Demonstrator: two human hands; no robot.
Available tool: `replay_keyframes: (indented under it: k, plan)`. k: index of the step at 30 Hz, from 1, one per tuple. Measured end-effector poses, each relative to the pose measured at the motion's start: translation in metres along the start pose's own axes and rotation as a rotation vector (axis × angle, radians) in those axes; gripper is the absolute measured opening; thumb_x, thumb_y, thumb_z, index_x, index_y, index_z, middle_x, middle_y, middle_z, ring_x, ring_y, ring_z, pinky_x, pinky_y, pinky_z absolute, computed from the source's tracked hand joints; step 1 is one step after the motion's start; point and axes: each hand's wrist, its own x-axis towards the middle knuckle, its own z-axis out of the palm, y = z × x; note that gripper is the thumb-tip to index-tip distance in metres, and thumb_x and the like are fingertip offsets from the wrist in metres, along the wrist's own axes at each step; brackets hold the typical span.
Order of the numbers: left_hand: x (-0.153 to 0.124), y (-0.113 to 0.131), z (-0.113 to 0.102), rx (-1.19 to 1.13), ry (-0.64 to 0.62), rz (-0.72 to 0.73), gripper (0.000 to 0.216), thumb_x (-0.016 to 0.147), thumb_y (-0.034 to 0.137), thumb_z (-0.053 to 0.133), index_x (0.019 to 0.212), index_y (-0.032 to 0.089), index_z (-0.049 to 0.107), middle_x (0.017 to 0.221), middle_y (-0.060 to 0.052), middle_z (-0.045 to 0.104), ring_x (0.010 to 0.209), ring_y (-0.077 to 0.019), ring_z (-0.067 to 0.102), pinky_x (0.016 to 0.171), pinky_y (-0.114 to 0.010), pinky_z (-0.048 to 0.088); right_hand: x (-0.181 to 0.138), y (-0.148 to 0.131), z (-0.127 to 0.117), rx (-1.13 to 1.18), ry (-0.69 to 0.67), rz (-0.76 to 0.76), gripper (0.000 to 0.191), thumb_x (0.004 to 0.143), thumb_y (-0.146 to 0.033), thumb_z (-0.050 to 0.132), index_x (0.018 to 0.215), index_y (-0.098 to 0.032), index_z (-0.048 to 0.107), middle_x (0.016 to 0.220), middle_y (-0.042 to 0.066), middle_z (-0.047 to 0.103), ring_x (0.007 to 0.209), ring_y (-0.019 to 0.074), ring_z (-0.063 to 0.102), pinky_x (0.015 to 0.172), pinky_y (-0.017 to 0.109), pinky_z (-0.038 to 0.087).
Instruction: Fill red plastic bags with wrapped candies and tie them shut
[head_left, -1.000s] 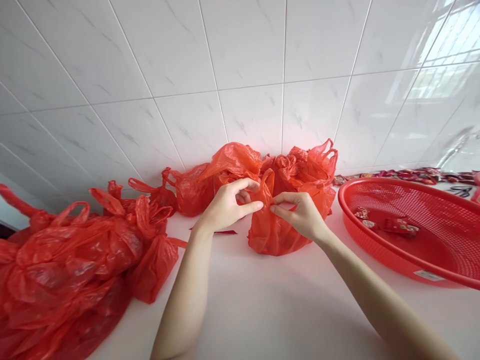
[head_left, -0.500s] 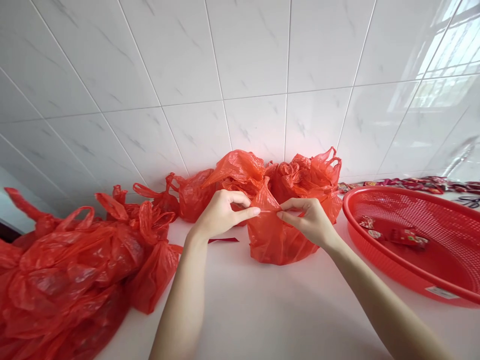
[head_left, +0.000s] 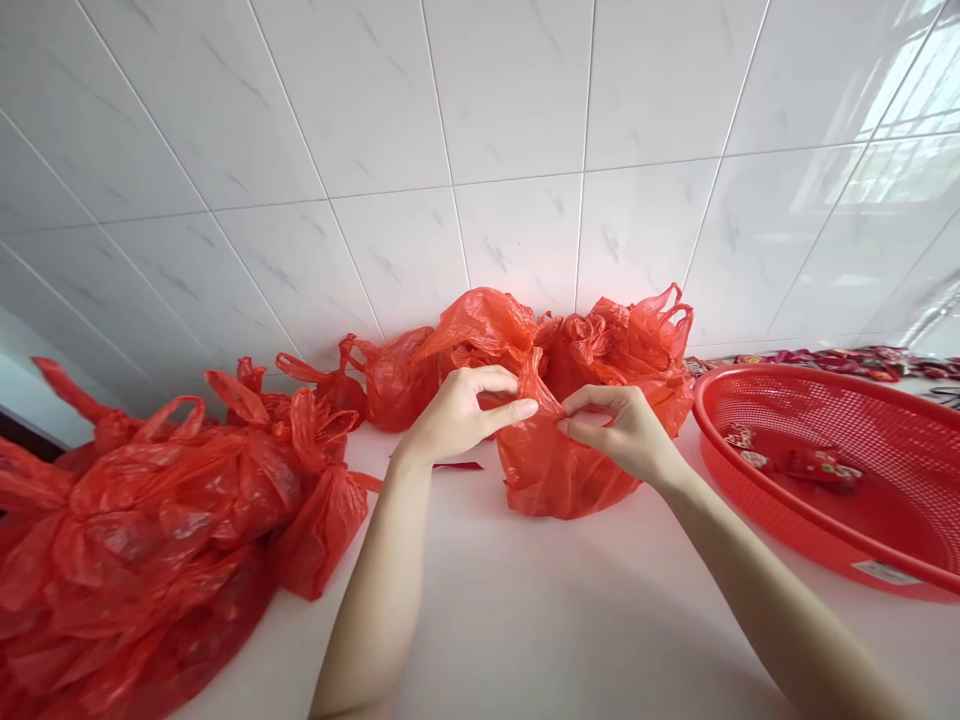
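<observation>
In the middle of the white table stands a thin red plastic bag (head_left: 566, 475), its top edge bunched and drawn up between my two hands. My left hand (head_left: 471, 412) pinches the bag's upper left part, thumb pointing right. The right-hand corner of the bag's mouth is pinched between thumb and finger of my right hand (head_left: 619, 428). What lies inside the bag cannot be made out. Right behind it are more filled red bags (head_left: 615, 345), partly covered by my hands and the front bag.
A heap of red plastic bags (head_left: 165, 520) fills the left side. At right stands a red mesh basket (head_left: 787, 530) with a few wrapped packets (head_left: 821, 465). More small packets (head_left: 862, 360) lie along the tiled wall. A dark red flat piece (head_left: 459, 466) lies by my left wrist.
The whole view has shifted slightly. My left hand has moved its grip a little along the bag's top, and the edge that was stretched straight is now gathered and slanted.
</observation>
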Motion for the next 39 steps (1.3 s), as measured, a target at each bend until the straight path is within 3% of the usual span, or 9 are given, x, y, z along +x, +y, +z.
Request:
replay_keyframes:
  k: [5, 10, 16, 23, 28, 33, 39]
  plan:
    - [-0.002, 0.008, 0.003, -0.075, -0.03, 0.076, 0.014, 0.086, 0.033, 0.07, 0.081, 0.021, 0.075, 0.088, -0.002, 0.071, 0.087, -0.0188, 0.065, 0.083, -0.032, 0.052, -0.004, -0.007, 0.006, 0.152, -0.129, -0.05, 0.021, 0.081, -0.038, 0.076, 0.089, -0.019, 0.073, 0.095, 0.004, 0.075, 0.093, 0.0222, 0.068, 0.086, 0.035, 0.054]
    - [-0.005, 0.01, 0.0, -0.08, -0.007, 0.077, 0.014, 0.084, 0.032, 0.071, 0.077, 0.02, 0.074, 0.083, -0.002, 0.071, 0.082, -0.0186, 0.065, 0.078, -0.032, 0.053, -0.006, -0.01, 0.011, 0.148, 0.009, -0.068, 0.023, 0.083, -0.042, 0.075, 0.077, -0.02, 0.073, 0.081, 0.003, 0.074, 0.08, 0.0201, 0.068, 0.077, 0.033, 0.055]
    - [-0.006, 0.01, -0.005, -0.084, 0.09, 0.02, 0.014, 0.078, 0.032, 0.076, 0.074, 0.019, 0.075, 0.087, -0.005, 0.074, 0.083, -0.0212, 0.067, 0.079, -0.035, 0.056, -0.005, -0.006, 0.008, 0.173, 0.128, -0.009, 0.026, 0.075, -0.045, 0.081, 0.075, -0.021, 0.075, 0.076, 0.004, 0.073, 0.07, 0.0194, 0.066, 0.063, 0.031, 0.055]
    - [-0.007, 0.008, -0.009, -0.131, 0.101, 0.011, 0.013, 0.076, 0.029, 0.076, 0.072, 0.018, 0.07, 0.079, -0.003, 0.071, 0.078, -0.0191, 0.067, 0.077, -0.033, 0.056, -0.005, -0.007, 0.009, 0.235, 0.155, 0.038, 0.03, 0.07, -0.047, 0.084, 0.07, -0.02, 0.072, 0.071, 0.002, 0.069, 0.062, 0.0158, 0.061, 0.058, 0.029, 0.053]
    - [-0.007, 0.005, -0.007, -0.054, 0.044, 0.064, 0.017, 0.077, 0.035, 0.077, 0.081, 0.019, 0.074, 0.097, -0.006, 0.07, 0.092, -0.0214, 0.065, 0.086, -0.035, 0.053, -0.005, -0.006, 0.01, 0.225, 0.128, 0.026, 0.03, 0.072, -0.048, 0.082, 0.075, -0.02, 0.073, 0.078, 0.004, 0.072, 0.07, 0.0184, 0.066, 0.063, 0.03, 0.055]
    - [-0.005, 0.007, -0.001, -0.05, -0.016, 0.043, 0.02, 0.083, 0.035, 0.072, 0.07, 0.019, 0.068, 0.081, -0.002, 0.064, 0.078, -0.0168, 0.06, 0.074, -0.031, 0.052, -0.006, -0.008, 0.011, 0.22, 0.1, -0.008, 0.028, 0.074, -0.047, 0.082, 0.079, -0.021, 0.074, 0.084, 0.005, 0.075, 0.08, 0.0215, 0.07, 0.073, 0.032, 0.057]
    - [-0.006, 0.008, -0.001, -0.11, 0.045, 0.026, 0.011, 0.078, 0.031, 0.077, 0.075, 0.02, 0.075, 0.086, -0.003, 0.069, 0.082, -0.0185, 0.064, 0.076, -0.032, 0.053, -0.007, -0.012, 0.01, 0.245, 0.161, 0.012, 0.028, 0.073, -0.047, 0.083, 0.074, -0.021, 0.075, 0.078, 0.004, 0.073, 0.069, 0.018, 0.065, 0.062, 0.03, 0.054]
